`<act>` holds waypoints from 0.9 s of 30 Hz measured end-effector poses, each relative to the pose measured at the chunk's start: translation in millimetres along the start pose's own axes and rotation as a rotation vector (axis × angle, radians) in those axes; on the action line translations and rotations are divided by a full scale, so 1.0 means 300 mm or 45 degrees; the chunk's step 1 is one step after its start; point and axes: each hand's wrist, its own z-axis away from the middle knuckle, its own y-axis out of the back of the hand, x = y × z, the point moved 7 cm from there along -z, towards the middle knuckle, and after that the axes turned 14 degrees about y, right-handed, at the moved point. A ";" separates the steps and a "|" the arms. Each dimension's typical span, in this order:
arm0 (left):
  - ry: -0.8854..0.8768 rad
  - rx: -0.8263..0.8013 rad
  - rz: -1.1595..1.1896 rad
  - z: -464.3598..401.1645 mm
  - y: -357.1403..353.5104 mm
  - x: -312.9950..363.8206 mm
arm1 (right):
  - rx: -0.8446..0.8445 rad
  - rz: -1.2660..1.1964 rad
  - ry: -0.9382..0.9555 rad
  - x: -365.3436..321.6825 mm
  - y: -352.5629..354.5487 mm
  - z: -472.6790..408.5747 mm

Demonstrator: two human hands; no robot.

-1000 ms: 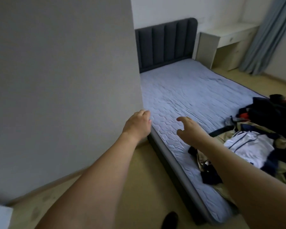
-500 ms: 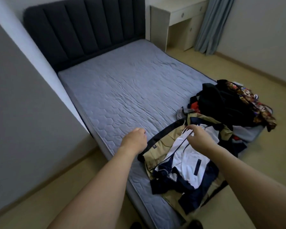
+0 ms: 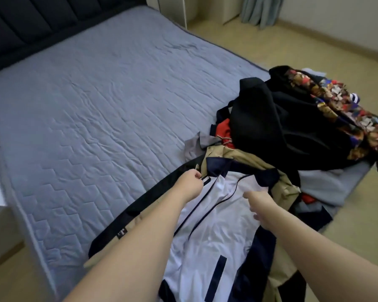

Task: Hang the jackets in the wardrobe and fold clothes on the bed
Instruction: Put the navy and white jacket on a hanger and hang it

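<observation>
From the head camera I look down at a bed (image 3: 92, 110) with a grey quilted cover, and both bare arms reach forward over its near corner. My left hand (image 3: 189, 182) has its fingers curled, pinching the edge of a white jacket (image 3: 207, 232) with dark navy trim, close to the collar. My right hand (image 3: 260, 205) rests on the same white jacket just to the right of the left hand, near a dark navy fold; its fingers point away from me, and I cannot tell for sure whether they grip the cloth or only lie on it. The white jacket lies spread beneath both forearms, running back toward me and off the bottom of the view. Under it, showing out to the left of the left hand and beyond the right hand, is a tan jacket (image 3: 236, 155) with dark bands. Beyond both hands, farther to the right, sits a heap of clothes: a black garment (image 3: 271, 127) on top, a bit of red cloth (image 3: 225, 129) at its left edge, and a patterned, many-coloured garment (image 3: 340, 110) at the far right side. To the left of the left hand the bed cover stretches away to a dark padded headboard (image 3: 31, 20). A beige floor (image 3: 314, 51) lies beyond the bed.
</observation>
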 end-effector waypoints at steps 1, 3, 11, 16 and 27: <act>0.032 -0.011 0.074 -0.077 -0.061 0.013 | 0.006 -0.051 -0.057 0.054 -0.017 -0.083; 0.075 -0.049 0.244 -0.200 -0.175 0.027 | 0.005 -0.104 -0.100 0.118 -0.050 -0.224; 0.023 0.075 -0.069 -0.330 -0.456 -0.049 | 0.179 -0.138 -0.104 0.213 -0.115 -0.552; -0.003 -0.078 0.563 -0.105 -0.333 -0.110 | 0.296 -0.372 -0.060 0.232 -0.075 -0.443; 0.011 0.818 1.388 0.926 0.682 -0.366 | -0.446 -0.107 0.391 -0.486 -0.366 0.714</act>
